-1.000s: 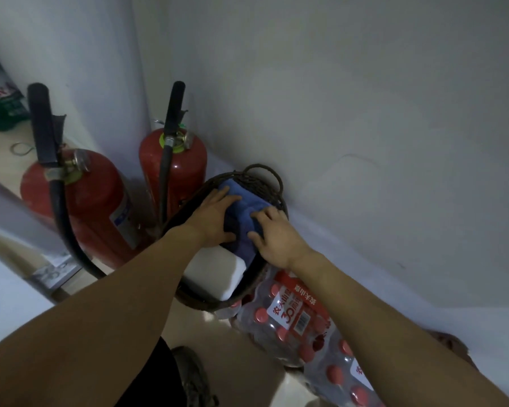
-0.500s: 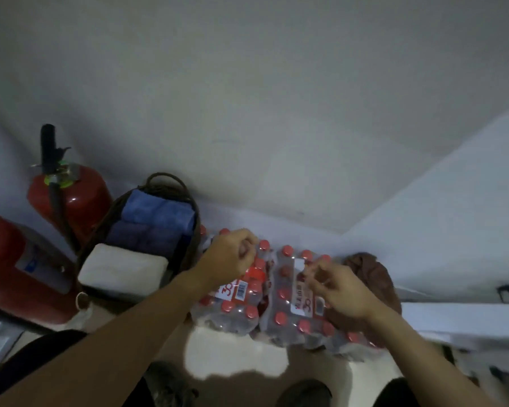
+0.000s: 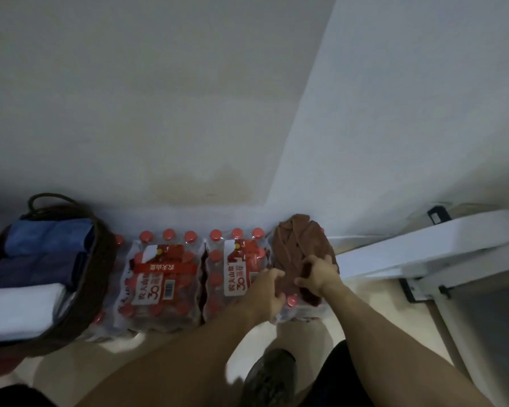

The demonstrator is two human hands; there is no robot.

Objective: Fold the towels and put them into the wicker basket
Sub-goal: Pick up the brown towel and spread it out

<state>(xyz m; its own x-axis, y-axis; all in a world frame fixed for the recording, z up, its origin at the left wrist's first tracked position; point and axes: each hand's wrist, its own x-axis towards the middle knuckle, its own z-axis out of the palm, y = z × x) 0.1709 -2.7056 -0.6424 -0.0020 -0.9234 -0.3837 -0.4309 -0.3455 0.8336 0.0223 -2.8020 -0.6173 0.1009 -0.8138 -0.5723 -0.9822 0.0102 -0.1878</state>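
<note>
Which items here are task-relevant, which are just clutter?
Job:
brown towel, gripped by left hand and right hand
basket
light blue towel, dark blue towel and white towel in the basket

Lying about:
bottle packs
white frame
shoe

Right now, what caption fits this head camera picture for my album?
Both hands, left and right, grab the brown towel on the water bottle packs, beside the wicker basket.

Two shrink-wrapped packs of red-capped water bottles [image 3: 159, 277] side by side against a white wall [image 3: 159, 98], white table [image 3: 423, 248] at right, dark shoe [image 3: 269, 377] on pale floor [image 3: 106, 365]
</note>
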